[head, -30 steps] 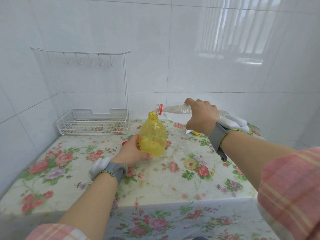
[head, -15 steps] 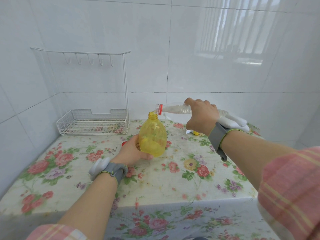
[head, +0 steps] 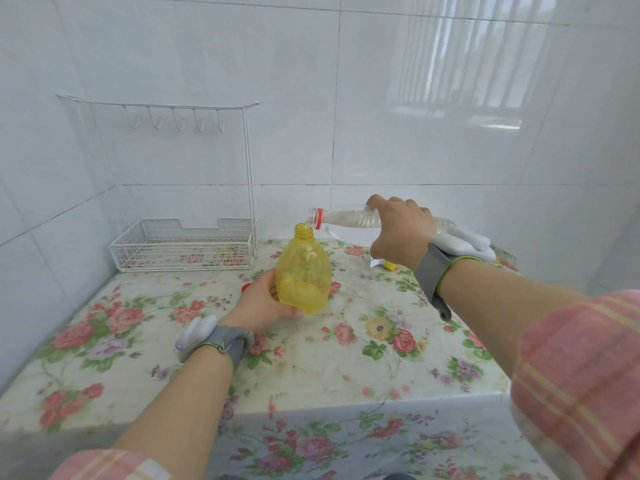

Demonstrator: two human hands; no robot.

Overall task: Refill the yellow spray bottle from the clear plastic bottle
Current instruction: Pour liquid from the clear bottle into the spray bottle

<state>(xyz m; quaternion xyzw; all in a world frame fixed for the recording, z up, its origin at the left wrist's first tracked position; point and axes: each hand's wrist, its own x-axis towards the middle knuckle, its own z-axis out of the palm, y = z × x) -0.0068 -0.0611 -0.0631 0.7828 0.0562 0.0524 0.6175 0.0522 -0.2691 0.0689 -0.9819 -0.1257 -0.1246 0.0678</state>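
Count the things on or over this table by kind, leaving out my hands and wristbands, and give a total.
Bottles: 2, the yellow spray bottle and the clear plastic bottle
Wire racks: 1
Spray heads: 1, partly hidden behind the right hand
Red caps: 1, mostly hidden behind the left hand
Total: 5

A worktop (head: 346, 362) against white tiled walls, covered to its front edge by a flowered cloth (head: 104, 323) printed with red, pink and yellow blooms. At 10 o'clock, in the far corner, stands a white wire rack (head: 180, 252): a low basket with a tall frame and a rail of hooks above. A red cap (head: 245, 288) lies near 11 o'clock, partly hidden. At 1 o'clock sits a white-and-yellow plastic part (head: 388, 265), mostly out of sight.
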